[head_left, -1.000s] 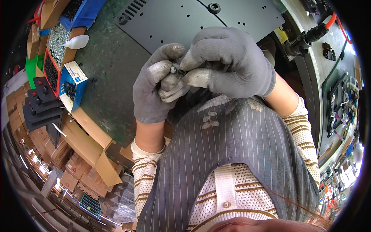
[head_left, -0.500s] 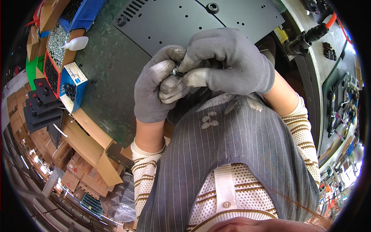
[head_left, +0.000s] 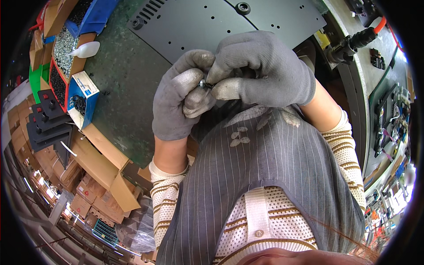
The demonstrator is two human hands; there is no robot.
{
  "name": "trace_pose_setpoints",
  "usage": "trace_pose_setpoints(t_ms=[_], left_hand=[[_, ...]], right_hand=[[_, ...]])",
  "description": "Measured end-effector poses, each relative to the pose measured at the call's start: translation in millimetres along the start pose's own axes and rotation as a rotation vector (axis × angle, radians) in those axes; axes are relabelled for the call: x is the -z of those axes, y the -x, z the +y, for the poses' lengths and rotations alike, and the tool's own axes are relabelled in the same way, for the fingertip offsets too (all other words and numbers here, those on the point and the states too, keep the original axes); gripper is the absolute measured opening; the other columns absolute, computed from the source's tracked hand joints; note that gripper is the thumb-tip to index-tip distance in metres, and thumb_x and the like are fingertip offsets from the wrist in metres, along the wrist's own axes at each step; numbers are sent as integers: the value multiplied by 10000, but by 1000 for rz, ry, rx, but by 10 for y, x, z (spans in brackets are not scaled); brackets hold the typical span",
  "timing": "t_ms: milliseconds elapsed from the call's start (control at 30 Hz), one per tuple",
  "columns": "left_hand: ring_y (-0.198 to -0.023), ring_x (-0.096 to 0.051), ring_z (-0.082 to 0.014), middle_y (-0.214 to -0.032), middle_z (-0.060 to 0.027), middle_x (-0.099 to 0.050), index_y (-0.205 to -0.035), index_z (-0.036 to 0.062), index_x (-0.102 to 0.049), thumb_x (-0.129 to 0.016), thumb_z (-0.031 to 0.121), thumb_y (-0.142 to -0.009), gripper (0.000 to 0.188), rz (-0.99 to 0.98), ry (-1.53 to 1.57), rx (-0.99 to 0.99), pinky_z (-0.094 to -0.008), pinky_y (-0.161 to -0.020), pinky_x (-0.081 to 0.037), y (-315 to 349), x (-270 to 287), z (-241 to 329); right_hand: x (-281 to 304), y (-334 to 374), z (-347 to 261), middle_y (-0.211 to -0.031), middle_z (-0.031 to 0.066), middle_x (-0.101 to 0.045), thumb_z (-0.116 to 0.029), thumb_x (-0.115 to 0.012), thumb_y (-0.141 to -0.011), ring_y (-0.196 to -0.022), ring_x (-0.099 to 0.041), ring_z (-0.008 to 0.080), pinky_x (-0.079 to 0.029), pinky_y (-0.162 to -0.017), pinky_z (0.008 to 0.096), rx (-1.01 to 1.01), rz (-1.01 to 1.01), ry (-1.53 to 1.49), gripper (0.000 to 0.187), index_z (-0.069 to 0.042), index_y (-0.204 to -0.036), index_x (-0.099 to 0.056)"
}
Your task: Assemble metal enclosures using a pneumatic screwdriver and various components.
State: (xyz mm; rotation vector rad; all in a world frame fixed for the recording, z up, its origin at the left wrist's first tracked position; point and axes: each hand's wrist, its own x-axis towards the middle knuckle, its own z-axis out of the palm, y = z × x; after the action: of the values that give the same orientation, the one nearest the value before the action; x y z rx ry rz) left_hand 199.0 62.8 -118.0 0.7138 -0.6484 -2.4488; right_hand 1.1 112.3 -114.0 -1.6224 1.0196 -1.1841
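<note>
My left hand [head_left: 176, 99], in a grey knitted glove with whitened fingertips, is closed in a pinch with its fingers curled. Facing it, my right hand [head_left: 271, 73], gloved the same way, pinches with thumb and forefinger. Between the two sets of fingertips sits a small screw [head_left: 206, 85] with a silvery end toward the left hand and a dark ribbed part toward the right. The fingers cover both its ends. Just beyond the hands lies a dark grey metal panel [head_left: 190, 28] with small holes, slots and round black feet [head_left: 242, 8].
At the left stand bins of silver screws [head_left: 66, 48] and black screws [head_left: 57, 84], a white squeeze bottle [head_left: 87, 50], a blue-and-white box [head_left: 92, 95] with black rings, and stacked black plates [head_left: 48, 121]. A black tool [head_left: 355, 42] with an orange hose lies at the right.
The fingertips have shifted slightly, and a little more of the screw shows between them. Both hands stay in nearly the same place.
</note>
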Motion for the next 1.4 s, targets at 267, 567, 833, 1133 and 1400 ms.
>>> trace_pose_setpoints(t_ms=[267,567,833,1133,1400], left_hand=[[-576,-401,-72,-743,-29,-513,-1168,-57,-508,-463,160,-879,365,26,-60,4,-203,-528,-324,-15,-75,12],[-421,-323,-5,-606,30,-474,-1171,-63,-502,-431,130,-904,337,-13,70,15,-154,-395,-265,-46,-121,2],[-419,-316,-5,-600,32,-466,-1172,-67,-502,-434,130,-903,340,9,-17,25,-155,-395,-262,-64,-138,10],[-417,-308,-5,-595,35,-458,-1173,-71,-502,-437,130,-902,344,4,-17,24,-156,-394,-257,-57,-138,29],[-415,-301,-5,-590,37,-450,-1173,-75,-502,-440,130,-900,347,10,-29,15,-157,-393,-254,-51,-135,43]], right_hand=[[15,1,-56,-745,84,-600,-132,-715,-768,-677,-607,242,-479,-598,333,58,12,127,118,-40,-809,-655],[-46,-7,-34,-757,71,-587,-169,-729,-747,-721,-594,263,-470,-614,369,230,163,309,140,-89,-822,-642],[15,15,-63,-731,78,-588,-133,-718,-757,-671,-598,250,-468,-595,352,114,54,130,116,-61,-821,-652],[17,13,-45,-726,81,-594,-134,-713,-758,-657,-605,234,-471,-581,334,55,41,109,114,-46,-800,-653],[-14,6,-52,-734,90,-602,-135,-704,-755,-679,-616,266,-481,-601,356,50,48,166,108,-52,-803,-654]])
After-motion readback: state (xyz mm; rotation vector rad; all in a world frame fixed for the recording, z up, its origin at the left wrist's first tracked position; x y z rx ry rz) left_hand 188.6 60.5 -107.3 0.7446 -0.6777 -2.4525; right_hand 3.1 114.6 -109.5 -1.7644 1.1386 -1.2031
